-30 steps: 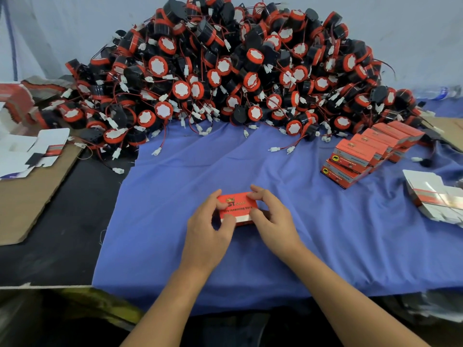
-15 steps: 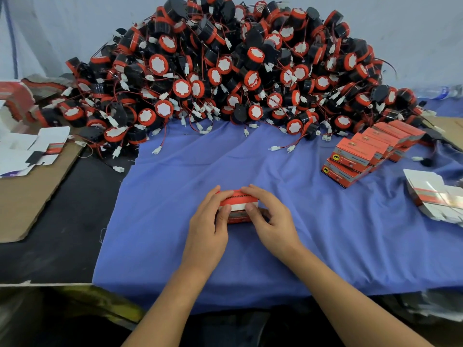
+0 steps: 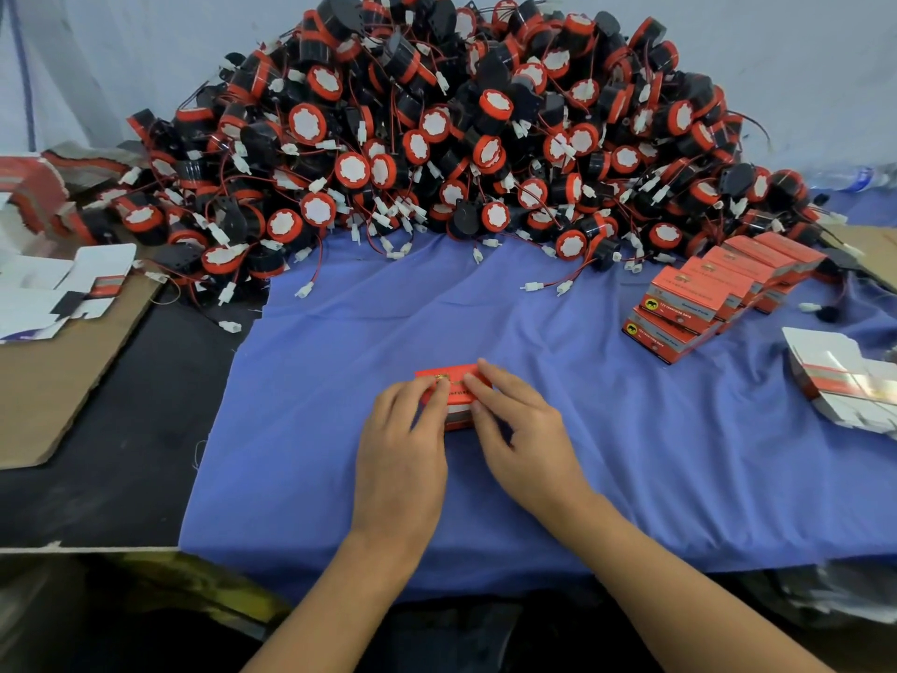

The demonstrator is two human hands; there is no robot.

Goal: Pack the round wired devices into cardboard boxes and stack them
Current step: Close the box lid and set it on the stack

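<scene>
A small red cardboard box [image 3: 456, 387] lies on the blue cloth [image 3: 369, 332] in front of me. My left hand [image 3: 403, 429] holds its left end, fingers curled over the top. My right hand [image 3: 517, 429] holds the right end, fingers lying across the top and thumb against the near face. A large heap of round black-and-red wired devices [image 3: 461, 138] fills the back of the table. Packed red boxes [image 3: 704, 296] lie stacked in an overlapping row at the right.
Flat unfolded box blanks [image 3: 835, 376] lie at the far right, and more blanks [image 3: 53, 293] rest on a brown cardboard sheet [image 3: 58, 391] at the left. Loose white connectors on red wires [image 3: 546, 285] trail from the heap onto the cloth. A wall stands behind.
The box stood tilted up half a second ago and now lies flat with its red face up. Both hands stayed on it and shifted slightly.
</scene>
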